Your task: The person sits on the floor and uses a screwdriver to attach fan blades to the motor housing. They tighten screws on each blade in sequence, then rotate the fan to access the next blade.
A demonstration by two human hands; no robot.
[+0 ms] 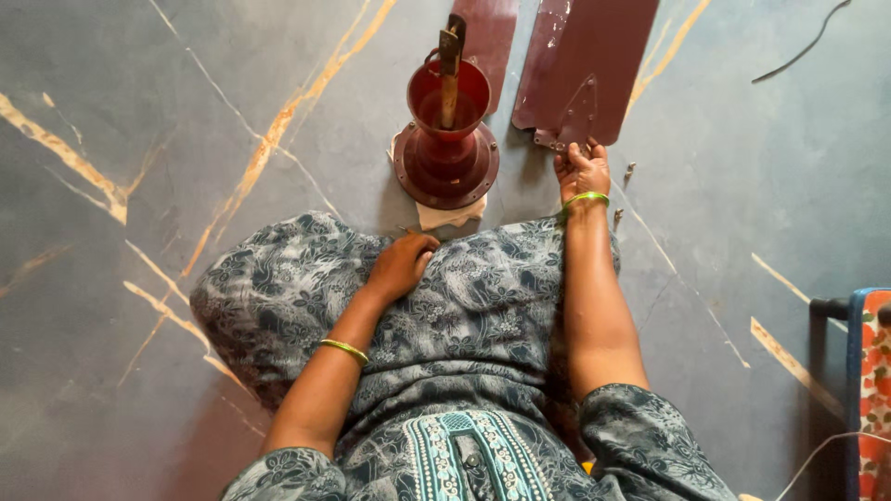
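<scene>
A maroon ceiling fan motor [445, 153] stands on the grey floor in front of my knees, its rod [450, 70] sticking up. Two maroon fan blades lie beyond it; my right hand [581, 169] rests at the metal bracket end of the nearer blade [585, 65], fingers touching it. The other blade [487, 32] is partly hidden behind the motor. My left hand [401, 264] lies on my patterned dress at the knee, fingers curled, and whether it holds anything small is unclear. Both wrists wear green bangles.
A scrap of pale paper [450, 215] lies under the motor. Small screws [629, 172] lie on the floor right of my right hand. A dark wire [798, 51] runs at top right. A chair with a floral cushion [868, 371] stands at the right edge.
</scene>
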